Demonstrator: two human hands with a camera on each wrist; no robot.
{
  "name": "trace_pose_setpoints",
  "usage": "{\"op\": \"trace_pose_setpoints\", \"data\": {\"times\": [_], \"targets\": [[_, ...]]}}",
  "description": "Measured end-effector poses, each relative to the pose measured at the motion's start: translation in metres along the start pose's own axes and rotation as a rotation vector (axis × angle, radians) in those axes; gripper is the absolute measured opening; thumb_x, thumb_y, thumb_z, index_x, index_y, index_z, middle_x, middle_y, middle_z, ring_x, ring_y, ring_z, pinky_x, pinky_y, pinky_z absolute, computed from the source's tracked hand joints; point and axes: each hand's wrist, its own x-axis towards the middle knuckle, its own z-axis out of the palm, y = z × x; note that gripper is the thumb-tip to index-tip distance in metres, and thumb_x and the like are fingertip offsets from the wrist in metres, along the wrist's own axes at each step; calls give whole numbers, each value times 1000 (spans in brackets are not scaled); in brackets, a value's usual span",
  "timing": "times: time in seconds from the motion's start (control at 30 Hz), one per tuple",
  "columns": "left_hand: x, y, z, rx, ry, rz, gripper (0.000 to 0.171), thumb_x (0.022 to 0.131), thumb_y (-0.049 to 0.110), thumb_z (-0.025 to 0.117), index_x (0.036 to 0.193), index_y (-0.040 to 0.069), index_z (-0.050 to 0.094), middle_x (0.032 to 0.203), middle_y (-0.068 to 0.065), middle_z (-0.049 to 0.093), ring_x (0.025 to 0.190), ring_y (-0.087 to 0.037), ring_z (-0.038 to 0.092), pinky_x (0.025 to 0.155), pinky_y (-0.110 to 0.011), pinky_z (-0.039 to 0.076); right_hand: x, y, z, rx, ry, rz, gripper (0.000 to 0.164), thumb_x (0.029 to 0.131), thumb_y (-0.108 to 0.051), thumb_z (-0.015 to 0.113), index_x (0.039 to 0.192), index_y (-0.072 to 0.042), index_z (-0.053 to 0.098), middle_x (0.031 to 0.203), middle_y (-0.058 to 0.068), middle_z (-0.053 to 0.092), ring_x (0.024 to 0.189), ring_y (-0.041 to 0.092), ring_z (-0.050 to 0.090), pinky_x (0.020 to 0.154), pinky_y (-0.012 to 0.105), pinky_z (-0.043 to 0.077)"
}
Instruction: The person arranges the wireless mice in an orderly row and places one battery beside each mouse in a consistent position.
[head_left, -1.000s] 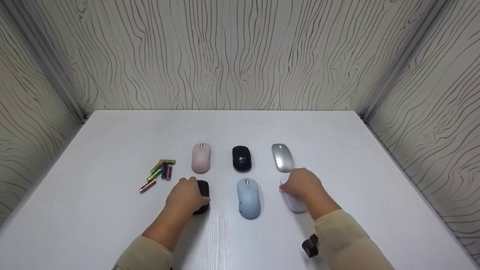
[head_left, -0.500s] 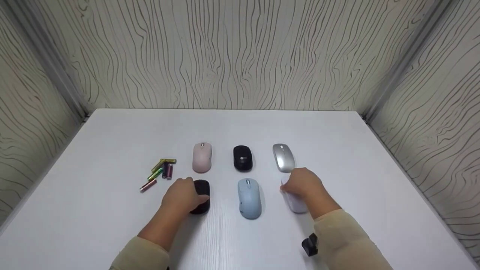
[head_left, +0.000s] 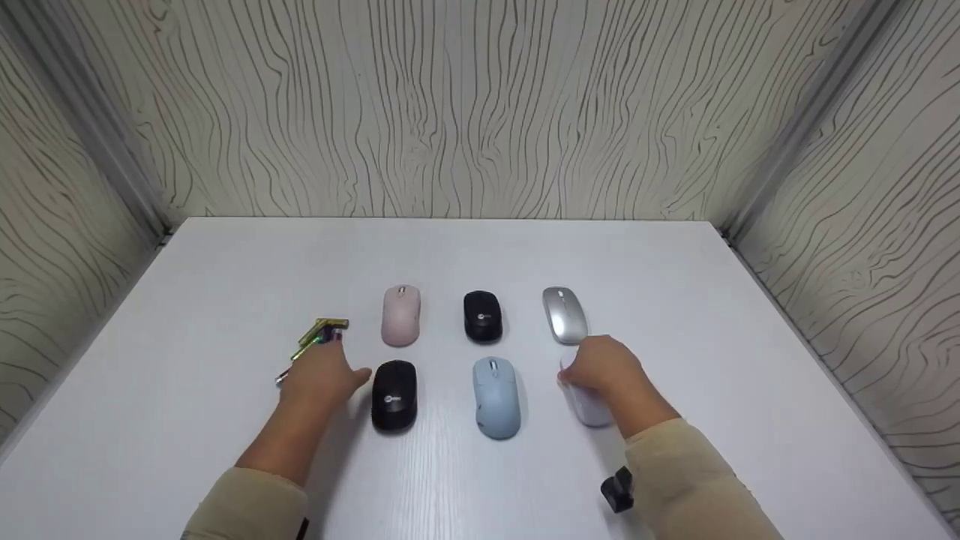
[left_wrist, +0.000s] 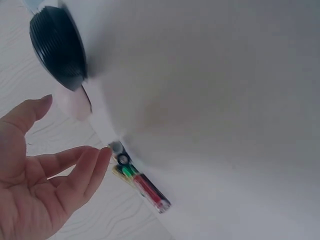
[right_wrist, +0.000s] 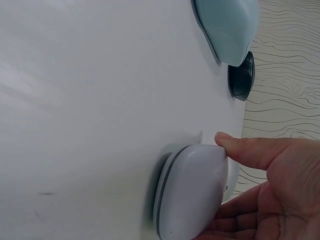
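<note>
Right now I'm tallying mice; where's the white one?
In the head view, the white mouse is right of the blue mouse and below the silver mouse, held by the right hand.

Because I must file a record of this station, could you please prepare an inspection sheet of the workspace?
Surface: white table; faint dark marks in the right wrist view.
Back row: pink mouse, rear black mouse, silver mouse.
Front row: front black mouse, blue mouse, white mouse.
Batteries: several, loose, partly hidden in the head view.
Clutter: nothing seen.
Left hand: at the batteries, fingers relaxed; contact unclear.
Right hand: grips the white mouse.
Cables: nothing seen.
Surroundings: wood-patterned walls behind and at both sides.
</note>
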Motion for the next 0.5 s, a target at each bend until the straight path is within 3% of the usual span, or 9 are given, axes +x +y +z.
{"op": "trace_pose_setpoints", "data": {"times": [0.23, 0.37, 0.5], "targets": [[11, -22, -9, -41, 48, -42, 45, 81, 25, 64, 106, -12, 56, 94, -26, 60, 77, -30, 56, 69, -44, 47, 1, 0, 2, 4, -2, 0, 37, 73, -32, 73, 84, 3, 68, 74, 8, 64, 67, 21, 55, 64, 39, 48], [14, -33, -12, -34, 19, -66, 48, 83, 21, 63, 113, -14, 50, 97, -27, 57, 83, -33, 56, 70, -44, 49, 1, 1, 1, -4, -17, 1, 36, 74, -33, 72, 83, 2, 69, 78, 9, 65, 69, 21, 56, 66, 39, 49], [17, -41, -14, -19, -13, -84, 37, 83, 12, 59, 108, -14, 52, 92, -25, 57, 78, -30, 56, 67, -42, 50, 2, 1, 2, -15, -17, 2, 37, 75, -33, 72, 83, 2, 69, 79, 9, 65, 69, 21, 55, 66, 39, 48]]}}
